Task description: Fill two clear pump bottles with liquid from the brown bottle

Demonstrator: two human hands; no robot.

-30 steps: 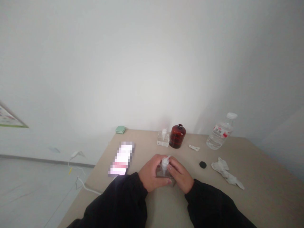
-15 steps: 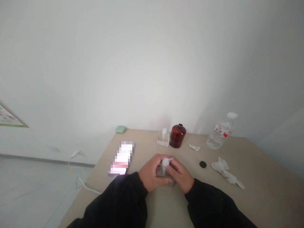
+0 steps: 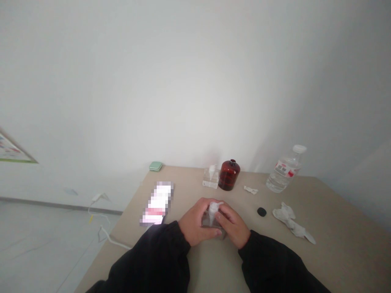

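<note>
Both hands surround a clear, square pump bottle [image 3: 208, 220] near the front middle of the table. My left hand [image 3: 195, 226] wraps its left side, with the thumb across the front. My right hand [image 3: 233, 224] grips from the right, fingers close beside the white pump head [image 3: 213, 207]. The pump's spout points to the right. Much of the bottle is covered by my fingers. Beyond the hands stands a second clear square bottle with a white pump [image 3: 211, 178], and touching or close to it is a dark red-brown bottle [image 3: 229, 175] with an open neck.
A lit phone [image 3: 158, 203] lies on the left of the table [image 3: 214, 268], a green case [image 3: 155, 166] at the back left corner. On the right are a water bottle [image 3: 283, 173], a black disc [image 3: 262, 211], crumpled white tissue [image 3: 290, 221] and a small white twist [image 3: 251, 190].
</note>
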